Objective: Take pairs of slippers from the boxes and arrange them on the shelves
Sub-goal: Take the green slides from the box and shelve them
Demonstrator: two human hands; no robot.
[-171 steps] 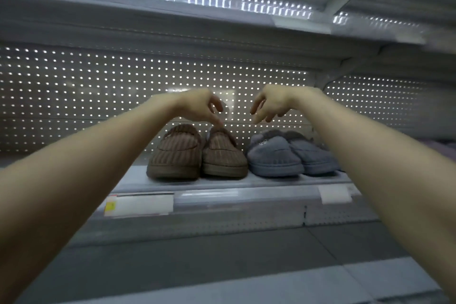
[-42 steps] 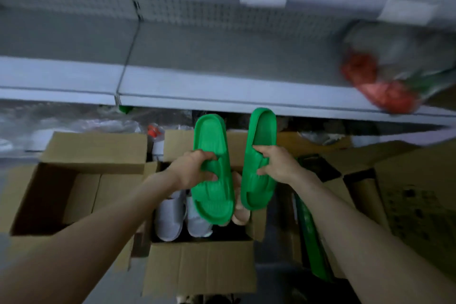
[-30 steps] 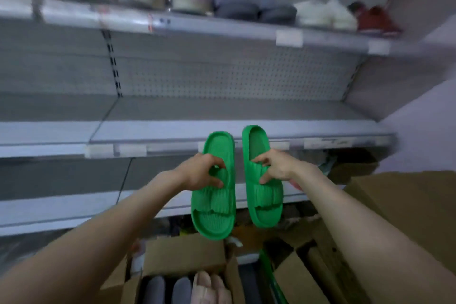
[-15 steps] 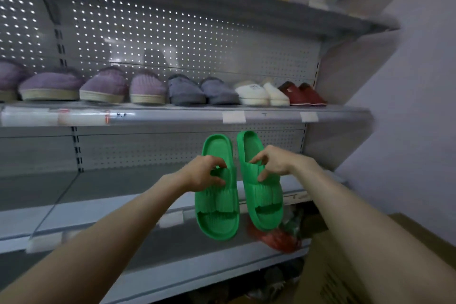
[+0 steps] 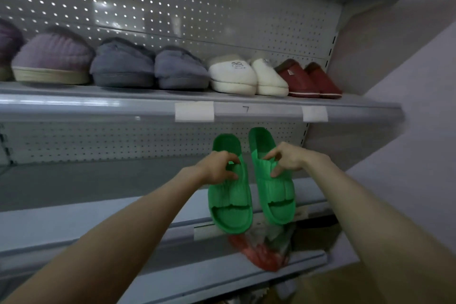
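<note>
I hold a pair of green slide slippers in the air, toes hanging down. My left hand (image 5: 219, 168) grips the left green slipper (image 5: 230, 207) by its strap. My right hand (image 5: 287, 159) pinches the right green slipper (image 5: 276, 195) the same way. Both hang in front of the bare middle shelf (image 5: 98, 180). The upper shelf (image 5: 123, 106) above them carries purple slippers (image 5: 51, 59), a grey pair (image 5: 148, 68), a white pair (image 5: 246, 76) and a red pair (image 5: 308, 79).
A perforated back panel (image 5: 148, 7) runs behind the shelves. A red and clear plastic bag (image 5: 264, 249) lies on a lower shelf under the slippers. A plain wall (image 5: 407, 131) closes the right side. A cardboard box edge (image 5: 333, 286) shows at bottom right.
Both hands lifted the green pair out of a floor box and carried it up in front of the shelves. My view rose from the boxes to the middle and upper shelves.
</note>
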